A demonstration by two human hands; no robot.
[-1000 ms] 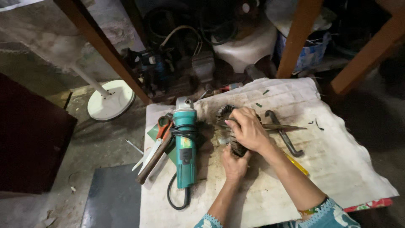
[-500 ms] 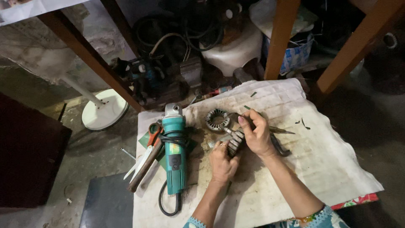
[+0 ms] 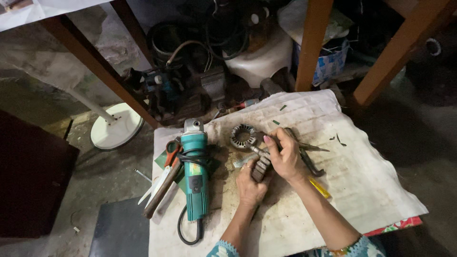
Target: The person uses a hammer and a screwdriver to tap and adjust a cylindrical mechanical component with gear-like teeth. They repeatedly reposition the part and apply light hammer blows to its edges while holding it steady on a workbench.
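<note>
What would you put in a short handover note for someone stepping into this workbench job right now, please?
Left hand grips the dark motor armature from below. Right hand holds its upper end, fingertips on the shaft.
Ring-shaped stator lies apart on the white cloth, just above the hands. Teal angle grinder lies to the left, untouched; pliers sit under the right hand.
Done: armature and stator lie out of the grinder.
Left: armature still in hand.

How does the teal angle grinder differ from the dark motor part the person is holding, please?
The teal angle grinder lies flat on the white sheet, untouched; the dark motor part is gripped by the left hand and the right hand. The angle grinder is long, bright and fully cased with a black cord; the motor part is short, bare and grimy. Both sit over the same sheet.
</note>
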